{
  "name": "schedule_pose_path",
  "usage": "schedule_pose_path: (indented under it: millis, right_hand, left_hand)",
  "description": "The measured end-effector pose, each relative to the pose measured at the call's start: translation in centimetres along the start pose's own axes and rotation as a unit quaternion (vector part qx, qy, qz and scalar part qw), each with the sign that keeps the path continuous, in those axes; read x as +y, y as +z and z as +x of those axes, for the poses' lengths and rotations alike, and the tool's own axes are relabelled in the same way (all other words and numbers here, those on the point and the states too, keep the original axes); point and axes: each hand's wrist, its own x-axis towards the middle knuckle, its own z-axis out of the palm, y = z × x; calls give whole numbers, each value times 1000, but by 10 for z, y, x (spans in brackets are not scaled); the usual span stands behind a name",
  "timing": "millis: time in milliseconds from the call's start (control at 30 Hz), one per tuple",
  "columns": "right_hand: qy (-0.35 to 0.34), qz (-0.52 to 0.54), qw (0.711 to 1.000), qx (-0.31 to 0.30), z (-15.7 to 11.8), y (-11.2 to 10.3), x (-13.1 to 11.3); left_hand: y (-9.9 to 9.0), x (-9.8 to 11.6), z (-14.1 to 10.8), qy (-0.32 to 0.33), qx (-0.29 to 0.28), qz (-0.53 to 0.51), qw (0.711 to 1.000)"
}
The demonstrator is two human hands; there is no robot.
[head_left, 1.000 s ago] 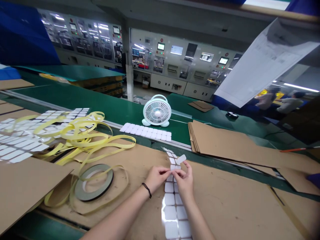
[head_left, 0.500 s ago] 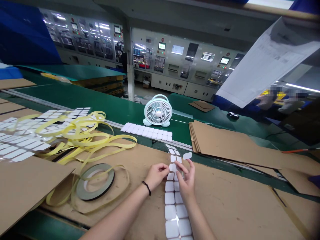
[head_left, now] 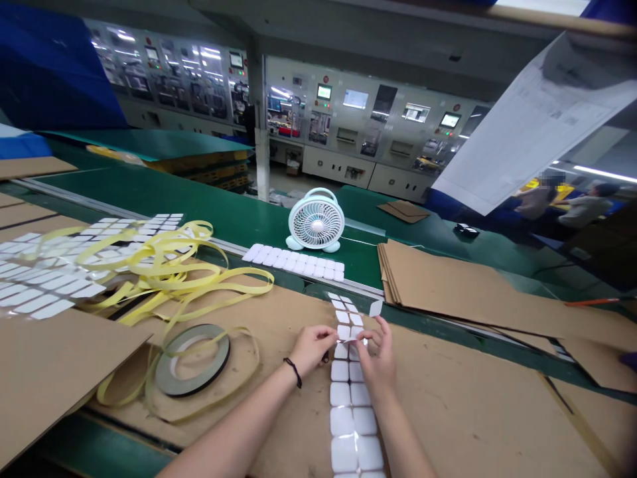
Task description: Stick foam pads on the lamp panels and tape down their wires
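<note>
In the head view, our left hand [head_left: 312, 348] and right hand [head_left: 377, 360] come together, their fingertips pinching the upper end of a double strip of white pads [head_left: 341, 395]. The strip runs straight down a cardboard sheet [head_left: 448, 405] between our forearms, seemingly so both hands reach it easily. A lone white pad [head_left: 376, 308] tilts just beyond the right fingers [head_left: 382, 325]. Loops of yellow liner [head_left: 169, 272] lie off to the left, near a dark tape roll [head_left: 192, 362].

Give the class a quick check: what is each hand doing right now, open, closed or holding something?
Left hand: closed, pinching a thin white strip.
Right hand: curled beside the strip; cannot tell whether it grips it.
</note>
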Motion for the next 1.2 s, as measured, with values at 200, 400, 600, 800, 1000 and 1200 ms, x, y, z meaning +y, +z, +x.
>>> schedule_pose_path:
  millis: [200,400,600,800,1000,1200]
  right_hand:
    - [143,162,972,96,7,-8,7]
    - [151,209,943,212,13,-19,15]
    - [171,216,944,179,12,-9,26]
    - [168,203,956,129,9,9,34]
    - [142,235,957,87,9,14,30]
    - [152,297,940,67,16,14,25]
  left_hand:
    - [-9,8,5,37,35,-42,998]
    - [-76,23,24,129,266,-56,954]
    - [-144,19,33,124,412,27,902]
    - [-158,22,26,85,444,110,885]
    - [-110,35,16,192,475,182,839]
    - [12,22,29,183,141,156,960]
